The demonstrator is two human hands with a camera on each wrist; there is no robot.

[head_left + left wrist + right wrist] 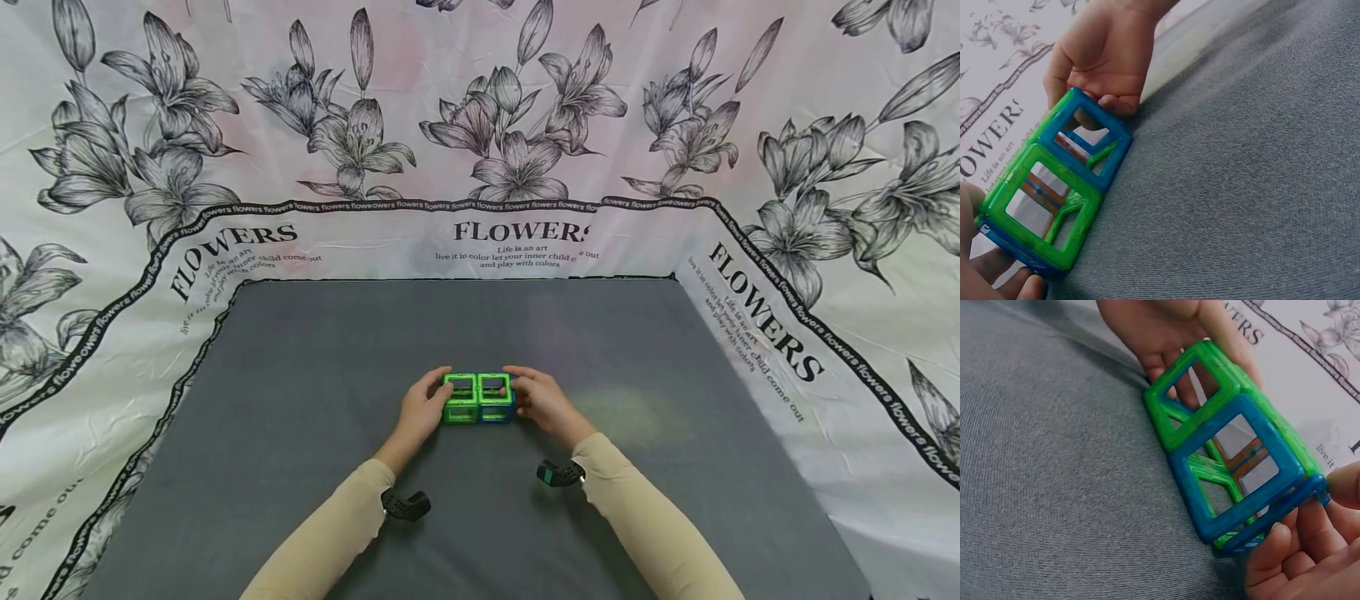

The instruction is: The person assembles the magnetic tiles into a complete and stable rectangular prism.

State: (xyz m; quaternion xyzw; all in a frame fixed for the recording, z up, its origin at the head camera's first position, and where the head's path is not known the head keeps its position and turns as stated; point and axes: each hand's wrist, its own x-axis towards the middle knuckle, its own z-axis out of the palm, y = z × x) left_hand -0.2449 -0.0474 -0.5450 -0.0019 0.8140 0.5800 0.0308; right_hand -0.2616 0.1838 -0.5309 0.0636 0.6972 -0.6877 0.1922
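Two magnetic-tile cubes sit joined side by side on the grey cloth. The left cube (461,404) shows green frames on top and front; the right cube (495,403) has a green top and a blue front. Orange frame parts (1246,461) show through the openings in the right wrist view. My left hand (422,412) grips the outer end of the left cube, thumb near its front and fingers toward the back. At the opposite end, my right hand (547,406) holds the right cube between thumb and fingers; a blue side tile (1272,512) lies against these fingers.
Grey cloth (337,333) covers the table around the cubes. White flower-printed fabric (420,242) rises behind and along both sides. Black bands hang at the left wrist (406,505) and the right wrist (560,474).
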